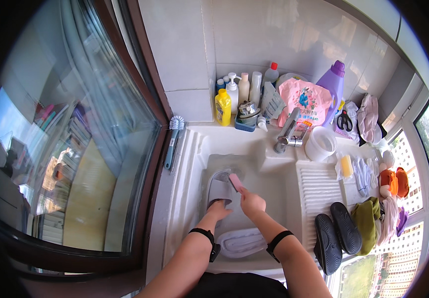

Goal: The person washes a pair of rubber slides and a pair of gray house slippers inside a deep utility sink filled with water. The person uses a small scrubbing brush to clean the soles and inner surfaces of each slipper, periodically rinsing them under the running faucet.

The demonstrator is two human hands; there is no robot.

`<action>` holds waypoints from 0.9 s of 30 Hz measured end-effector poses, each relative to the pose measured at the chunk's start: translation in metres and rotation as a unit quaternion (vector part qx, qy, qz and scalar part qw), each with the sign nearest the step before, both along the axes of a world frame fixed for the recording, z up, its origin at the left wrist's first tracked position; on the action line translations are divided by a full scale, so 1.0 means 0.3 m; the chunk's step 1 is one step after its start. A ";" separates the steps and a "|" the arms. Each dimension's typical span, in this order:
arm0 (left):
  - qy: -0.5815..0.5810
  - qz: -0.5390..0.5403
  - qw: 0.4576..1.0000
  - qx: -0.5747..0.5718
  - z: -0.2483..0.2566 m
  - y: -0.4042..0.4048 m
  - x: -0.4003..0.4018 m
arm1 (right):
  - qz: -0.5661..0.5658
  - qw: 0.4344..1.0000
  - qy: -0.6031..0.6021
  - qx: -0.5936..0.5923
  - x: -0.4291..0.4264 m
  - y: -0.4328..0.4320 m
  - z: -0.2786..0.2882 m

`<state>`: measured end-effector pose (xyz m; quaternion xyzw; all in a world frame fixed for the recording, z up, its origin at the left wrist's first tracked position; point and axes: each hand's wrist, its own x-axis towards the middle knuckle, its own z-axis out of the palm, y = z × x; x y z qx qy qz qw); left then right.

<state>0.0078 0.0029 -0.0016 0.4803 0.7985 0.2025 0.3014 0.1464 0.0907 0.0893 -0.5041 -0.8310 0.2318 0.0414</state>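
A grey slide slipper (220, 189) rests in the white laundry sink (274, 223), toe pointing away from me. My left hand (220, 209) holds it, with fingers tucked into its foot opening. In my right hand (253, 203) is a small pink-backed scrub brush (235, 181), its dark bristle side against or close to the slipper's right edge near the toe. Shallow water appears to cover the basin floor. Below my hands, the other slipper (242, 243) lies sole up, partly hidden by my right forearm.
A chrome faucet (287, 136) and white plastic tub (321, 143) stand behind the basin, before several bottles (233, 93). Black slippers (337, 234) lie beside the ribbed washboard (320, 186). A blue-handled brush (173, 143) rests left, near the brown-framed glass window (143, 186).
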 end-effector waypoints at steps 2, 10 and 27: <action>-0.068 -0.015 0.997 -0.041 -0.053 0.005 -0.025 | 0.069 0.998 -0.013 0.001 -0.013 -0.036 0.014; -0.130 -0.033 0.989 0.055 -0.171 -0.042 -0.029 | 0.182 0.969 -0.165 0.009 -0.125 -0.036 -0.118; -0.506 0.413 0.756 -0.047 -0.132 0.017 -0.018 | 0.068 0.980 0.053 -0.179 -0.104 0.069 -0.202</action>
